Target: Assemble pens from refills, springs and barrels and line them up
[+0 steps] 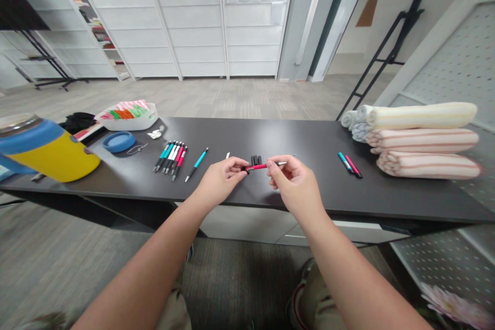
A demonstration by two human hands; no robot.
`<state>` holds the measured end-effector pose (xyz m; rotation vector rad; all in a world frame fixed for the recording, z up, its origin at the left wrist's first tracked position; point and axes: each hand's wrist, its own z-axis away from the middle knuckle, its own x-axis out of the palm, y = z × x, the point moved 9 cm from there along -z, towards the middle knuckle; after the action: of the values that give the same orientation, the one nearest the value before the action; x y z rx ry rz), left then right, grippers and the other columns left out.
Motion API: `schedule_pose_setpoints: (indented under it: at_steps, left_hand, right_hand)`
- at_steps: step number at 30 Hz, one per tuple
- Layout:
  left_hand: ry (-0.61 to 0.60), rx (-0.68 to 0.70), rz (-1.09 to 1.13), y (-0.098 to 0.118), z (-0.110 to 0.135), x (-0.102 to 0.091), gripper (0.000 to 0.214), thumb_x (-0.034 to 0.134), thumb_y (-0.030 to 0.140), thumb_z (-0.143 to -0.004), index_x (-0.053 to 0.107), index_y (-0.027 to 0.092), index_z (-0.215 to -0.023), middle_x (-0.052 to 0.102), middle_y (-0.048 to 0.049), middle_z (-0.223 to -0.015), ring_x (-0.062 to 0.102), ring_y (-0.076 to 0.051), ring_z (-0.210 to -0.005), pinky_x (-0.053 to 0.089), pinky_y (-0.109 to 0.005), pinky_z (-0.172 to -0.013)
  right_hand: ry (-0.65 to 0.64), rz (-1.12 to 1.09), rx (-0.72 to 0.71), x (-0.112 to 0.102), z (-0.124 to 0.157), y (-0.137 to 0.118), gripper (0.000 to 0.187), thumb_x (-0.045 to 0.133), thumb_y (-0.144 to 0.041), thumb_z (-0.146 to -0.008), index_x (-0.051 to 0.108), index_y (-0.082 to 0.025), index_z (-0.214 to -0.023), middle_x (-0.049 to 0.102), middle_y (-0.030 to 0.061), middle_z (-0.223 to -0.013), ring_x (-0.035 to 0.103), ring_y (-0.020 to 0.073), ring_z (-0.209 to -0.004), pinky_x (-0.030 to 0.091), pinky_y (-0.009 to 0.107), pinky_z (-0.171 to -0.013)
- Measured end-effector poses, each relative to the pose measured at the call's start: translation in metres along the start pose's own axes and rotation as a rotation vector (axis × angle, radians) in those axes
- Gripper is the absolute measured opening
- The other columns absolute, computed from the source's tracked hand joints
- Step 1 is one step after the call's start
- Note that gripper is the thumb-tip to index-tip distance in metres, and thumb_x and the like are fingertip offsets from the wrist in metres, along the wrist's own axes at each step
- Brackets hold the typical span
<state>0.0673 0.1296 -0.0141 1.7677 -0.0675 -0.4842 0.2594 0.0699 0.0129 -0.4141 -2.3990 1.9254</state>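
Observation:
A red pen (pixel 258 167) is held level just above the dark tabletop, between both hands. My left hand (pixel 221 181) pinches its black left end, partly hidden by the fingers. Thumb and fingers of my right hand (pixel 294 180) are closed on the red barrel, and a silvery end sticks out to the right. Short black tubes (pixel 256 159), perhaps pen grips, lie just behind the pen. A small white piece (pixel 228 155) shows behind my left hand. To the left lie a blue pen (pixel 197 164) and a row of coloured pens (pixel 170 158).
A blue barrel (pixel 345 163) and a red barrel (pixel 353 166) lie right, before rolled cloths (pixel 427 139). Left are a blue lid (pixel 118 141), a yellow-blue jug (pixel 48 149) and a white tray (pixel 133 122) of colourful packets. The desk's front edge (pixel 266 205) is near me.

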Motion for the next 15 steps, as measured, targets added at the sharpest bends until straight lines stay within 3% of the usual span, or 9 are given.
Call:
schedule_pose_setpoints:
  at_steps: [7, 15]
  left_hand:
    - [0.036, 0.035, -0.101, 0.013, 0.002, 0.002, 0.016, 0.071, 0.018, -0.089, 0.079, 0.025, -0.101, 0.08, -0.0053, -0.096, 0.076, -0.024, -0.091, 0.058, -0.034, -0.087]
    - [0.053, 0.075, -0.406, 0.02, 0.004, 0.003, 0.015, 0.064, 0.018, -0.093, 0.075, 0.022, -0.103, 0.079, -0.0015, -0.094, 0.073, -0.018, -0.085, 0.058, -0.031, -0.083]
  right_hand:
    - [0.02, 0.4, -0.289, -0.002, 0.013, -0.04, 0.028, 0.065, -0.05, -0.1, 0.076, -0.025, -0.104, 0.074, 0.0025, -0.076, 0.068, 0.0181, -0.067, 0.05, 0.03, -0.069]
    - [0.215, 0.365, -0.395, -0.03, 0.016, -0.055, 0.024, 0.062, -0.045, -0.103, 0.072, -0.024, -0.101, 0.071, -0.0021, -0.076, 0.067, 0.0134, -0.063, 0.047, 0.025, -0.064]
